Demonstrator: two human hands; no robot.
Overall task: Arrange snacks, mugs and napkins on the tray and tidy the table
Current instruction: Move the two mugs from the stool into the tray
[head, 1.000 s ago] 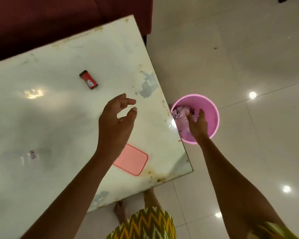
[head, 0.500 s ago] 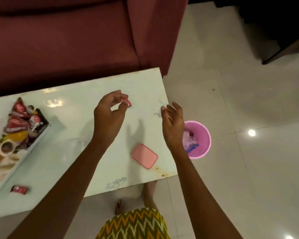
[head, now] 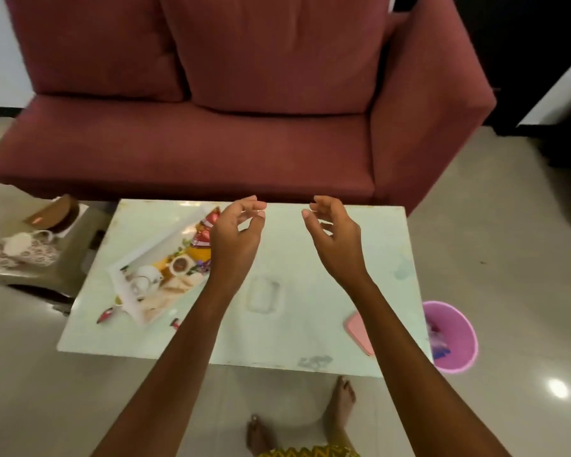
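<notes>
The pale green table at mid-frame carries a white tray on its left part (askew, filled with snacks and a mug), a red wrapper at the tray's lower-left corner, a faint clear rectangular container at centre, and a pink lid near its lower-right edge.

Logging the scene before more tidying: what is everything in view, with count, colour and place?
table: one, pale glossy top, centre
sofa: one, maroon, behind the table
tray: one, white-rimmed, table's left
snack packets: several, red, on the tray
loose wrappers: two, red, beside tray's near corner
lid: one, pink, table's right near edge
bin: one, pink, floor right of table
mugs: blurred, white patterned, stand at far left
left hand: one, empty, loosely curled, above table
right hand: one, empty, loosely curled, above table
feet: two, bare, on floor
</notes>
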